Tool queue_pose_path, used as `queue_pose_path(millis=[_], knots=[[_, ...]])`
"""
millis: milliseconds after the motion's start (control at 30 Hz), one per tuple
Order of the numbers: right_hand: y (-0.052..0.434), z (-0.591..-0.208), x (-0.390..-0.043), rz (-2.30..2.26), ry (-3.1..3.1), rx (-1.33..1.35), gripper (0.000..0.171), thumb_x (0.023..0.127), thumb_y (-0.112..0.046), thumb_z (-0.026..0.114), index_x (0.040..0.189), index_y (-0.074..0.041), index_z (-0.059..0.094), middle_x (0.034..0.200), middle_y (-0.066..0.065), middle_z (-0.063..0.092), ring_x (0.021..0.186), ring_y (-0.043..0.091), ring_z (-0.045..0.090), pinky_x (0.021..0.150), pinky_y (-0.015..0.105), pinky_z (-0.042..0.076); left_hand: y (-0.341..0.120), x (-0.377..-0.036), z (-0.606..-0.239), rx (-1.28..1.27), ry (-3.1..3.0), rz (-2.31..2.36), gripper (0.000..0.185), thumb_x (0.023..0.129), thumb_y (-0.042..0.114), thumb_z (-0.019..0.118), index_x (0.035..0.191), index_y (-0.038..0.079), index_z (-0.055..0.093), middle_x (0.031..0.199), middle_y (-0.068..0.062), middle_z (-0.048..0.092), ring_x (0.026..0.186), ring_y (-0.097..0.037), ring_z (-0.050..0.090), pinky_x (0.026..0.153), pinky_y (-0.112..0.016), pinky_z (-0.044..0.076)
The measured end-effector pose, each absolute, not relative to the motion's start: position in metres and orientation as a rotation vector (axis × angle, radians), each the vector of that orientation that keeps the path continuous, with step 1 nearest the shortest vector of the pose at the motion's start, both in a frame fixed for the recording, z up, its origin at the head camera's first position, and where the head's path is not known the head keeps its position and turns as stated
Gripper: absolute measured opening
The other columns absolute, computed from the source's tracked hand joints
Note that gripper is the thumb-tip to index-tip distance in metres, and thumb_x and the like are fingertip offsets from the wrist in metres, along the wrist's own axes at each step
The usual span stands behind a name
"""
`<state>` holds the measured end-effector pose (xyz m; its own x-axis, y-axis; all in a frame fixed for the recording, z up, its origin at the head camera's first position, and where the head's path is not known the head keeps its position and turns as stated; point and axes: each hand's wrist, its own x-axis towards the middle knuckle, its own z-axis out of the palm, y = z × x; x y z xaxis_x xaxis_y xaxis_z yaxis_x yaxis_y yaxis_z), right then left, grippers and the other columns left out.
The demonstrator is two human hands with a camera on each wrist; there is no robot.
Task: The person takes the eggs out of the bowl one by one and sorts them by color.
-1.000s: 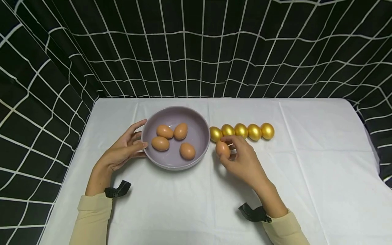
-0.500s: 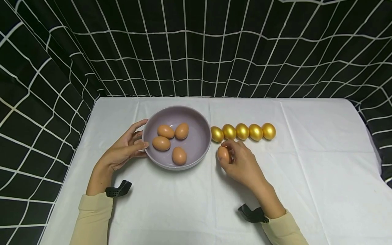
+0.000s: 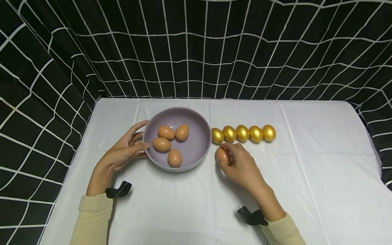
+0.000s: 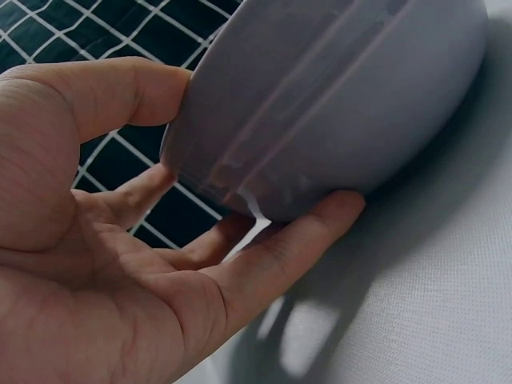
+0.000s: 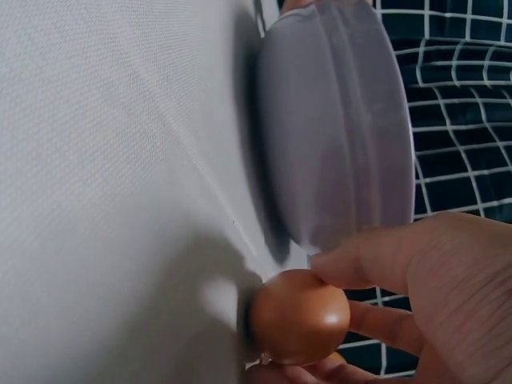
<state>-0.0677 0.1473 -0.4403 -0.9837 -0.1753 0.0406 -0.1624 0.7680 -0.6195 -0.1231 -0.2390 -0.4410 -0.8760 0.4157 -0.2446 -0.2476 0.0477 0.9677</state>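
A purple-grey bowl (image 3: 196, 143) stands on the table with several brown eggs (image 3: 161, 144) in it. My left hand (image 3: 125, 149) holds its left side, thumb at the rim and fingers spread along the outer wall (image 4: 320, 120). To the right of the bowl, my right hand (image 3: 240, 165) pinches another brown egg (image 5: 300, 316) between thumb and fingers, close over the white cloth. Just beyond this hand, several golden eggs (image 3: 242, 133) lie in a row, the leftmost right beside the bowl's rim.
A white cloth (image 3: 321, 170) covers the table, with creases running across it. Black curtains with a white grid (image 3: 196, 51) hang behind and along the left side. Each wrist wears a black camera mount (image 3: 118, 190).
The front egg in the bowl has rolled left and come to lie near the others. My right hand has moved slightly towards me with its egg. The left hand keeps its place.
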Motion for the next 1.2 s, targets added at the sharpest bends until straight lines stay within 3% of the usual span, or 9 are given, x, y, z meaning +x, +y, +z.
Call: queue_pose_path(millis=[200, 267, 400, 633, 867, 1067, 1200], knots=[[0.143, -0.434, -0.063, -0.959, 2.974, -0.242, 0.054, 0.094, -0.027, 0.075, 0.144, -0.013, 0.062, 0.139, 0.017, 0.060, 0.117, 0.039, 0.066, 0.084, 0.059, 0.057, -0.241, -0.120, -0.443, 0.166, 1.858, 1.882, 0.085, 0.101, 0.001, 0.063, 0.169, 0.026, 0.019, 0.166, -0.025, 0.029, 0.124, -0.022, 0.064, 0.095, -0.038, 0.063], [0.140, -0.429, -0.063, -0.951, 3.019, -0.245, 0.052, 0.095, -0.029, 0.074, 0.143, -0.013, 0.062, 0.140, 0.017, 0.060, 0.120, 0.039, 0.066, 0.083, 0.061, 0.057, -0.241, -0.120, -0.443, 0.164, 1.859, 1.885, 0.085, 0.101, 0.001, 0.063, 0.169, 0.026, 0.019, 0.166, -0.025, 0.029, 0.123, -0.022, 0.064, 0.095, -0.038, 0.063], [0.134, -0.417, -0.067, -0.973, 3.095, -0.305, 0.048, 0.094, -0.028, 0.074, 0.139, -0.015, 0.065, 0.137, 0.013, 0.062, 0.113, 0.033, 0.066, 0.077, 0.057, 0.058, -0.240, -0.122, -0.442, 0.168, 1.852, 1.894, 0.085, 0.101, 0.000, 0.063, 0.169, 0.025, 0.019, 0.165, -0.025, 0.030, 0.122, -0.021, 0.065, 0.095, -0.037, 0.063], [0.120, -0.395, -0.080, -1.027, 3.092, -0.610, 0.048, 0.091, -0.021, 0.079, 0.137, -0.012, 0.067, 0.128, 0.008, 0.064, 0.091, 0.022, 0.065, 0.073, 0.038, 0.055, -0.237, -0.124, -0.442, 0.179, 1.847, 1.897, 0.085, 0.100, 0.000, 0.062, 0.169, 0.025, 0.020, 0.165, -0.024, 0.030, 0.123, -0.022, 0.064, 0.095, -0.038, 0.063], [0.099, -0.374, -0.101, -0.878, 2.944, -0.863, 0.044, 0.093, -0.019, 0.075, 0.135, -0.011, 0.068, 0.135, 0.010, 0.062, 0.121, 0.029, 0.064, 0.098, 0.047, 0.056, -0.234, -0.125, -0.445, 0.172, 1.842, 1.891, 0.085, 0.100, 0.000, 0.063, 0.169, 0.026, 0.020, 0.165, -0.023, 0.031, 0.123, -0.024, 0.064, 0.096, -0.040, 0.062], [0.073, -0.361, -0.119, -0.603, 2.774, -0.829, 0.040, 0.095, -0.026, 0.072, 0.133, -0.015, 0.070, 0.123, 0.006, 0.064, 0.098, 0.024, 0.064, 0.079, 0.042, 0.056, -0.236, -0.124, -0.444, 0.165, 1.839, 1.897, 0.086, 0.100, -0.001, 0.063, 0.169, 0.025, 0.019, 0.166, -0.024, 0.031, 0.124, -0.024, 0.064, 0.095, -0.039, 0.063], [0.059, -0.360, -0.130, -0.474, 2.702, -0.862, 0.039, 0.092, -0.025, 0.072, 0.130, -0.015, 0.071, 0.118, 0.006, 0.066, 0.095, 0.024, 0.062, 0.080, 0.041, 0.055, -0.238, -0.125, -0.442, 0.175, 1.844, 1.902, 0.086, 0.100, 0.000, 0.063, 0.169, 0.025, 0.019, 0.166, -0.024, 0.030, 0.123, -0.024, 0.064, 0.095, -0.039, 0.063]])
